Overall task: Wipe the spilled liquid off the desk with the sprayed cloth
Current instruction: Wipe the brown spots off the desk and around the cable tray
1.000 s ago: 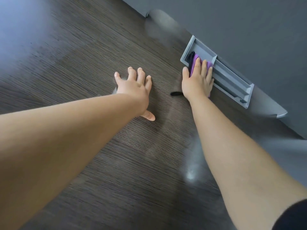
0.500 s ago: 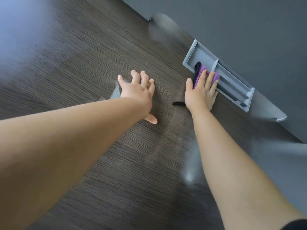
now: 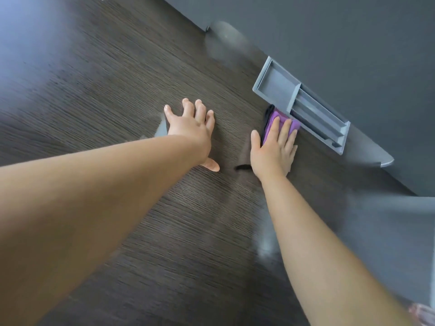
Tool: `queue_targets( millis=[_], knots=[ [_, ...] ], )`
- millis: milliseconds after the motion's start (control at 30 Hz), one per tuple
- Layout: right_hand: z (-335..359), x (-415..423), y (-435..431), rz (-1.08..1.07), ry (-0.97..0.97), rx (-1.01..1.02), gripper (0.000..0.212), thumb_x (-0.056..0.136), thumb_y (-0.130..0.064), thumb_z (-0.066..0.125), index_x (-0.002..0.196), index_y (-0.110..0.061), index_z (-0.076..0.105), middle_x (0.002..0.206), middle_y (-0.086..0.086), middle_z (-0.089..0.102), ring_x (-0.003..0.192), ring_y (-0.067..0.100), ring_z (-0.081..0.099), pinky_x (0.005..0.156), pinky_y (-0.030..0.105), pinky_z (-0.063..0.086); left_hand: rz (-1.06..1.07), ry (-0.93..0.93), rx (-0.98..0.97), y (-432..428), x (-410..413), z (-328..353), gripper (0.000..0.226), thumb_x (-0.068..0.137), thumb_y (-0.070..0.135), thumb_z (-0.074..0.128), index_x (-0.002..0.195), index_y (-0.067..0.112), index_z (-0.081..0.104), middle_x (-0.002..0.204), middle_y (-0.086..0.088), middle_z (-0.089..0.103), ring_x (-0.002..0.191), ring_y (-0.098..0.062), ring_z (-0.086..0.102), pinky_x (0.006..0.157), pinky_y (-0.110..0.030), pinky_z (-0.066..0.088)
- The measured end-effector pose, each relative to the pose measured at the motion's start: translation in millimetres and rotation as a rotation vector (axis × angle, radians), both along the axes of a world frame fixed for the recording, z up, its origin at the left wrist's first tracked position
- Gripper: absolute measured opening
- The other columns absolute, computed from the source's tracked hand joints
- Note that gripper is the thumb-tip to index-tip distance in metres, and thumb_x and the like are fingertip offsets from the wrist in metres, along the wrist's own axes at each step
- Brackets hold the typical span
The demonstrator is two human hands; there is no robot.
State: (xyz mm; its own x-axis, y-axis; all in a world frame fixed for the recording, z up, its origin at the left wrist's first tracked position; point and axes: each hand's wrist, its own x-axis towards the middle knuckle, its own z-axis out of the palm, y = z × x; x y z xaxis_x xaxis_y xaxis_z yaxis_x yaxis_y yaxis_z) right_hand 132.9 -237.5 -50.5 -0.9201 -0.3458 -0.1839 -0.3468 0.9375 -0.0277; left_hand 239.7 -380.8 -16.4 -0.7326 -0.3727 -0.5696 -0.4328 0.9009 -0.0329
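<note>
Nearest, two bare forearms stretch out over the dark wood-grain desk [image 3: 141,243]. Beside the right forearm lies a pale glossy patch [image 3: 266,249]; whether that is liquid or only glare cannot be told.

Further out, the left hand [image 3: 190,128] rests palm down on the bare wood with its fingers spread, holding nothing. A pale wedge of sheen [image 3: 161,129] sits just beside its outer edge and looks wet.

To its right, the right hand [image 3: 273,149] lies flat on the purple cloth [image 3: 274,118], fingers straight and close together. It presses the cloth down rather than pinching it. A dark strip [image 3: 242,167] pokes out by the wrist, probably the cloth's edging. The cloth lies on the desk, right up against the near long side of the grey recessed tray [image 3: 275,88]; it is not inside any compartment. Behind the tray stands the grey partition [image 3: 329,43].

Several things could go wrong from here:
- Working this close to the tray, a stroke toward the partition may snag the cloth on the rim. It could also push liquid over into the slots, where it is harder to reach.
- The sheen beside the left hand may get missed, or the bracing palm may smear it.
- A flat palm has no hold on the cloth, so the cloth could bunch or slide out on a fast pass.
</note>
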Motion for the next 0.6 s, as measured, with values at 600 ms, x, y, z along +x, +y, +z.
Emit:
queue_targets(
  millis=[600],
  knots=[
    [-4, 50, 52, 0.551, 0.02, -0.041, 0.062, 0.096, -0.053, 0.027, 0.15, -0.023, 0.025, 0.159, 0.003, 0.017, 0.146, 0.03, 0.011, 0.115, 0.052, 0.017, 0.298, 0.584, 0.29, -16, 65, 2, 0.041, 0.085, 0.013, 0.048, 0.125, 0.019, 0.053, 0.134, -0.004, 0.043, 0.129, -0.028, 0.027, 0.101, -0.036, 0.034]
  ],
)
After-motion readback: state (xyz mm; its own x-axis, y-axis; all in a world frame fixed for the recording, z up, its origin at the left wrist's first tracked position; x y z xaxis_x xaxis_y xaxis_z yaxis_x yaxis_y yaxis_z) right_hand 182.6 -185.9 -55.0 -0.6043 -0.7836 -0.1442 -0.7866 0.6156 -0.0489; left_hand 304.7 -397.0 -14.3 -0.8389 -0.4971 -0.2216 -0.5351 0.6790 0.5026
